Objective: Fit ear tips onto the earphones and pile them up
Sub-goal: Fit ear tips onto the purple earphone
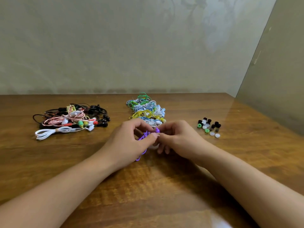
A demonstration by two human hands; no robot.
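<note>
Hands together at mid-surface. Left hand curled round purple earphones, thumb and forefinger pinching near the bud; purple cord bunched in the palm, loops trailing below the hand onto the wooden surface. Right hand just beside, fingertips pinched at the purple bud, lower fingers loosely curled above the wood. Held something small and pale between the two hands, under the bud; could not tell whether an ear tip. Fingers narrow on both hands, closed on the earphones.

Behind the hands, pile of coiled earphones: green, blue, yellow and white cords, buds toward the right side, nearest coil just beyond the knuckles. Far left, well apart, looser tangle of black, pink and white earphones, with a bundled white cord at its near edge. Right of the hands, cluster of ear tips: black, clear-white and two green, some upright, some tipped, lying close together on the wood. Pale patterned wall behind the surface; plain panel at the right edge.
</note>
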